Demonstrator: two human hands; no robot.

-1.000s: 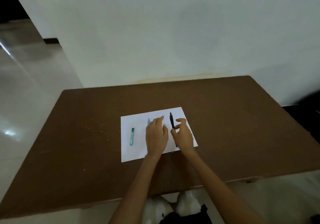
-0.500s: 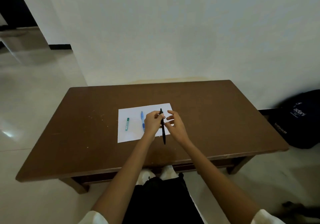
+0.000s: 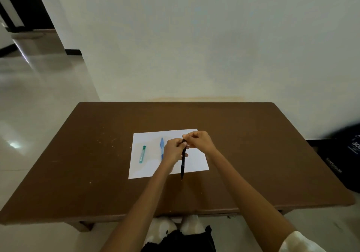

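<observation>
Green tube [image 3: 142,154] lying on white paper [image 3: 196,164], left of frame centre; blue pen [image 3: 161,147] lying just beside left hand [image 3: 173,150]; left hand fingers curling round black pen [image 3: 183,164] at centre, tip pointing toward lower frame, over paper's near edge; right hand [image 3: 200,141] pinching pen's top end

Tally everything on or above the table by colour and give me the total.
White: 1, white sheet
Black: 1, black pen, gripped by the left hand and pinched by the right hand
Blue: 1, blue pen on the white sheet
Green: 1, green tube on the white sheet
Total: 4
</observation>
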